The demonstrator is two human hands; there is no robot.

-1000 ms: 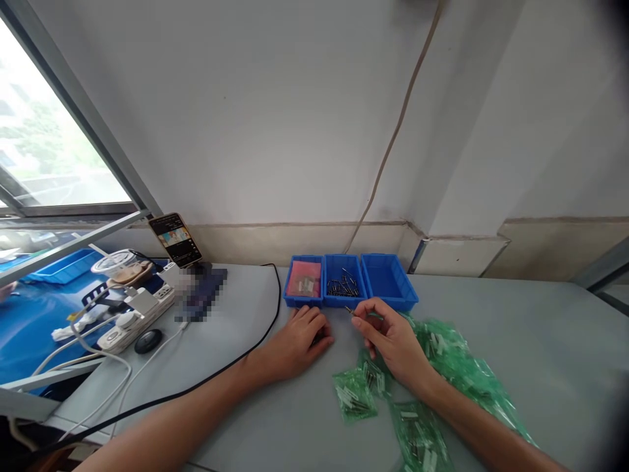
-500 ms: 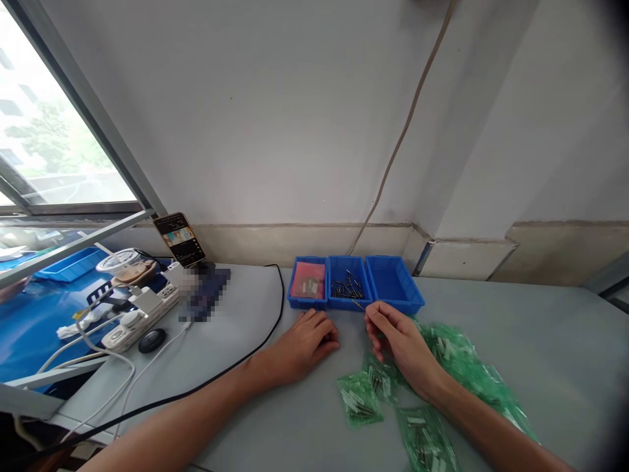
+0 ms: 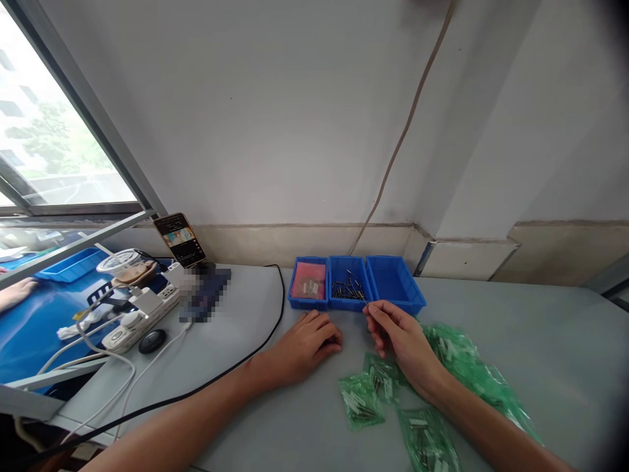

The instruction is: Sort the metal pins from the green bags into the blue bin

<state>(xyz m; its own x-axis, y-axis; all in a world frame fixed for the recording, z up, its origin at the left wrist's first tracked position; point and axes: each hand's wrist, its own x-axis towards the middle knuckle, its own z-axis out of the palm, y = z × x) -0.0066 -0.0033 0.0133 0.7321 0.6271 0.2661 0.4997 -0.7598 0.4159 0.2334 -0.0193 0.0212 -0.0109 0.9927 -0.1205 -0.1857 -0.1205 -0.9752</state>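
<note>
My left hand (image 3: 310, 344) rests palm down on the grey table, fingers loosely bent and apart, with nothing visible in it. My right hand (image 3: 400, 341) pinches a thin metal piece (image 3: 364, 300) between thumb and fingertips, at the front edge of the middle blue bin (image 3: 335, 304). That bin contains several thin dark metal pieces (image 3: 346, 288), too small to name. A pink packet (image 3: 308, 278) lies in the left blue bin (image 3: 293, 303). The right blue bin (image 3: 393, 278) shows only its bare floor. Below my right hand lie green plastic bags (image 3: 361, 401) with slim metal pieces inside.
More green bags (image 3: 462, 360) lie under and beyond my right forearm. At the left are a black cable (image 3: 221, 375), a black mouse-like object (image 3: 152, 341), a power strip (image 3: 142, 321) and an upright phone (image 3: 181, 240). Another person's hand (image 3: 19, 293) shows at the far left.
The thin metal piece in my right hand has turned to a steeper angle, while the hand stays almost in place. Another person's hand has come into view at the far left.
</note>
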